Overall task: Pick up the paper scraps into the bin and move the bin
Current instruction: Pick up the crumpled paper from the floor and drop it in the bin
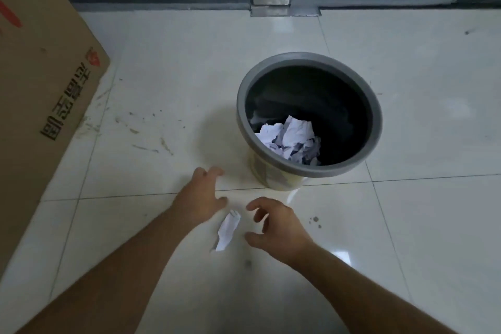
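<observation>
Lying on the pale tiled floor (406,225), one paper scrap (227,231) sits between the two hands, nearer the person than the bin (376,119), which stands upright just beyond it, a little to the right. The scrap is a narrow strip; its long axis runs from near-left to far-right, roughly pointing toward the bin. The right hand (279,225) is just to the right of it, fingers curled and spread apart in an open claw, thumb low and near, holding nothing and not quite touching the paper. The left hand (202,192) is farther off, at the strip's far-left end, fingers loosely spread and empty. The right hand looks the likelier to pinch across the strip's narrow width. Crumpled paper (291,141) already lies inside the bin. A cardboard box (40,76) stands far left.
</observation>
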A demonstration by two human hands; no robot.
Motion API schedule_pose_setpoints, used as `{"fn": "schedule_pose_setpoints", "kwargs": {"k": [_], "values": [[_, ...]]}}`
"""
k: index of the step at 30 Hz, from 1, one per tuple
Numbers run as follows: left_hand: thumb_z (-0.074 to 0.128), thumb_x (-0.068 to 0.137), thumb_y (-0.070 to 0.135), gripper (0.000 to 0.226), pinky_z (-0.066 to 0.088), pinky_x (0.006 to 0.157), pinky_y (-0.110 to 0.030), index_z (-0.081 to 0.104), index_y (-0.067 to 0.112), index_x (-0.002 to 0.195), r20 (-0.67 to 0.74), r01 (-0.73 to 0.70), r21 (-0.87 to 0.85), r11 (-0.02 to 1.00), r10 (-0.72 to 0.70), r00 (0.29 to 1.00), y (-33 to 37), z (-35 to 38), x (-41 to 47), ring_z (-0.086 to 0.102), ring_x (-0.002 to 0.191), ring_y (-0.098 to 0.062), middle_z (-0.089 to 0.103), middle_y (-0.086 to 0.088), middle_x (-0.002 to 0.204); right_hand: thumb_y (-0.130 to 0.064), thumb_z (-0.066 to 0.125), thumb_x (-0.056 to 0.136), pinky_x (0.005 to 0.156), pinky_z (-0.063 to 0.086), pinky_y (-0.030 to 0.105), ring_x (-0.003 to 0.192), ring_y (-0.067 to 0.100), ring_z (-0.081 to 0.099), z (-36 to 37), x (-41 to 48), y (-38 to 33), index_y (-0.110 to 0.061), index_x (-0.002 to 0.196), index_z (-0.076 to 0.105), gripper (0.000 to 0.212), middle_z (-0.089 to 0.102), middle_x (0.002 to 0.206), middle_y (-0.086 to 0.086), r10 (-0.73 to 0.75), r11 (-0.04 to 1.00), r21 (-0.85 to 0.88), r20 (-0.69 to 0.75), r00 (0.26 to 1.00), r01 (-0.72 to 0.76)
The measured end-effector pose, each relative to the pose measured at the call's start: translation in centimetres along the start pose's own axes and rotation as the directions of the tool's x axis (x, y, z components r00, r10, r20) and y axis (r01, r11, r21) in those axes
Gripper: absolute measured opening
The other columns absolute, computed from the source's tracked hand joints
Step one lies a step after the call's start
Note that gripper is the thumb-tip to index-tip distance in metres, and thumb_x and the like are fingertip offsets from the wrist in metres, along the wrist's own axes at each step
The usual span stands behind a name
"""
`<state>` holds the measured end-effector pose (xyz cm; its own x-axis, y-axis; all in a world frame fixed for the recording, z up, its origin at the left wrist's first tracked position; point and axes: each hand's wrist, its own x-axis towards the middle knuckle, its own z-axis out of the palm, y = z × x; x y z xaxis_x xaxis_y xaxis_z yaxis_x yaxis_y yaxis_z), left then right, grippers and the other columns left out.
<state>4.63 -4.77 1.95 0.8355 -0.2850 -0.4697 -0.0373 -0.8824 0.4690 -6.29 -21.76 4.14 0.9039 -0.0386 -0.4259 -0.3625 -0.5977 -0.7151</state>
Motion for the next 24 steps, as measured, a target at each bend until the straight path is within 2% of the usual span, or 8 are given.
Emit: {"fn": "schedule_pose_setpoints", "kwargs": {"k": [3,7,10,14,16,20,22,24], "values": [[0.079,0.075,0.027,0.083,0.052,0.091,-0.035,0.038,0.031,0.146,0.193,-0.008,0.021,1.000,0.004,0.981,-1.5,4.1,-0.8,0.063,0.101,-0.028,0.038,-0.009,0.132,-0.039,0.083,0.064,0.078,0.055,0.028,0.091,0.014,0.059,0.7,0.2,3.8,-0.032,0.127,0.048,0.072,0.054,0.115,-0.004,0.208,0.975,-0.071,-0.026,0.978,-0.210],[0.086,0.069,0.023,0.095,0.052,0.097,-0.036,0.035,0.031,0.149,0.254,-0.012,0.075,0.997,-0.008,0.967,-2.1,7.7,-0.5,0.062,0.112,-0.029,0.034,-0.011,0.137,-0.036,0.083,0.064,0.086,0.054,0.035,0.104,0.021,0.055,1.5,1.1,5.8,-0.027,0.133,0.042,0.081,0.049,0.125,0.002,0.303,0.949,-0.068,-0.063,0.951,-0.307],[0.074,0.078,0.012,0.072,0.055,0.089,-0.035,0.042,0.027,0.141,0.216,-0.069,0.204,0.976,0.024,0.976,-1.9,9.3,-0.2,0.062,0.106,-0.029,0.039,-0.009,0.132,-0.035,0.083,0.064,0.091,0.053,0.037,0.106,0.022,0.054,2.1,1.9,6.1,-0.026,0.133,0.040,0.082,0.046,0.125,0.004,0.325,0.942,-0.076,-0.045,0.945,-0.327],[0.051,0.088,0.007,0.018,0.052,0.085,-0.034,0.054,0.015,0.104,0.196,-0.188,0.238,0.953,0.142,0.970,-2.2,10.5,-0.2,0.060,0.099,-0.029,0.045,-0.006,0.107,-0.035,0.084,0.064,0.087,0.052,0.034,0.108,0.022,0.054,3.0,2.5,6.1,-0.028,0.134,0.037,0.085,0.045,0.128,0.003,0.329,0.942,-0.061,-0.029,0.944,-0.330],[0.049,0.084,0.004,0.013,0.049,0.085,-0.032,0.052,0.016,0.088,0.182,-0.187,0.179,0.966,0.155,0.971,-2.7,10.8,-0.5,0.059,0.098,-0.027,0.048,-0.007,0.097,-0.035,0.084,0.063,0.084,0.052,0.031,0.107,0.021,0.054,3.3,2.6,6.1,-0.029,0.135,0.037,0.086,0.045,0.130,0.003,0.327,0.943,-0.065,-0.020,0.945,-0.328],[0.063,0.071,-0.003,0.023,0.039,0.067,-0.031,0.059,0.018,0.067,0.071,-0.056,-0.094,0.994,0.063,0.995,-3.1,9.0,-0.8,0.057,0.078,-0.027,0.062,-0.012,0.077,-0.036,0.084,0.062,0.081,0.051,0.029,0.095,0.014,0.050,3.5,2.8,5.2,-0.031,0.133,0.039,0.084,0.046,0.127,0.002,0.286,0.956,-0.059,-0.008,0.958,-0.286],[0.067,0.070,-0.005,0.028,0.046,0.062,-0.030,0.057,0.020,0.063,0.035,0.023,-0.194,0.981,-0.017,0.999,-2.7,7.0,-1.4,0.062,0.070,-0.029,0.066,-0.018,0.076,-0.034,0.084,0.063,0.081,0.050,0.028,0.097,0.014,0.050,3.6,3.0,3.7,-0.031,0.133,0.040,0.083,0.047,0.126,0.001,0.254,0.967,-0.041,0.005,0.967,-0.253],[0.067,0.073,-0.006,0.020,0.057,0.052,-0.031,0.062,0.012,0.068,-0.018,0.089,-0.301,0.949,-0.099,0.995,-2.0,4.1,-1.9,0.069,0.062,-0.033,0.068,-0.022,0.079,-0.034,0.083,0.063,0.080,0.051,0.028,0.097,0.015,0.052,3.7,3.0,0.9,-0.030,0.133,0.041,0.082,0.047,0.125,0.001,0.192,0.981,-0.019,0.016,0.981,-0.192]]}}
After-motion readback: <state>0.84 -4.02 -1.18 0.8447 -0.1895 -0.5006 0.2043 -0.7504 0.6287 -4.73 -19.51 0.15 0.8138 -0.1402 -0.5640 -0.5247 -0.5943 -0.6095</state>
